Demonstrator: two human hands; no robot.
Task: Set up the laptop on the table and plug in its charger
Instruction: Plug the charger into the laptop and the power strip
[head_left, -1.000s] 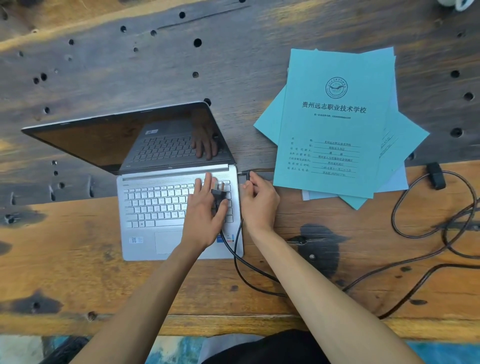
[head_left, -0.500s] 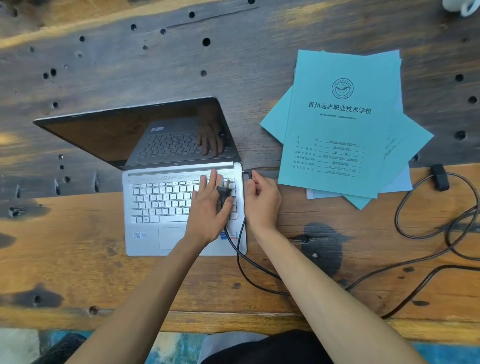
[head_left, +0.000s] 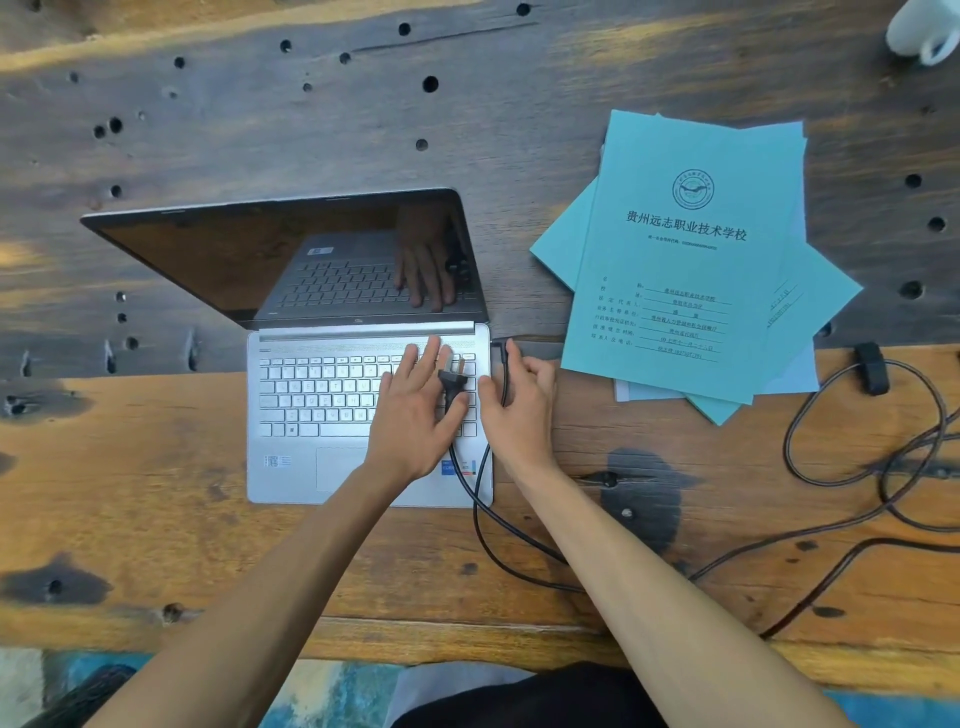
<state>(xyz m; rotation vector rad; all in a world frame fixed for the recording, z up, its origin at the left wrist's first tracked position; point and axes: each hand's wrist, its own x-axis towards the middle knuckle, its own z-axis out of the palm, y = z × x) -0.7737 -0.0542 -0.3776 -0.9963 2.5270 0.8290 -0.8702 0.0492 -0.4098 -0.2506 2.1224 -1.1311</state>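
While both forearms reach in from the near edge of the scarred brown wooden table (head_left: 156, 519), the thin black charger cable (head_left: 483, 525) loops up from the near right and climbs past the laptop's near right corner. Further in, the open silver laptop (head_left: 322, 415) sits square to the person, screen dark. The left hand (head_left: 415, 415) lies on the right side of the keyboard, fingers spread flat, thumb trapping the black two-pronged wall plug (head_left: 453, 382) against the keys, prongs pointing far. Just right of it, the right hand (head_left: 522, 400) pinches the cable's small black connector (head_left: 500, 349), which stands at the far end of the laptop's right edge, touching or nearly so; I cannot tell if it is seated. The cord runs near-to-far, so my guess is the push must go leftward into the port, right hand nearest. Beyond to the right lie fanned teal paper booklets (head_left: 691, 249).
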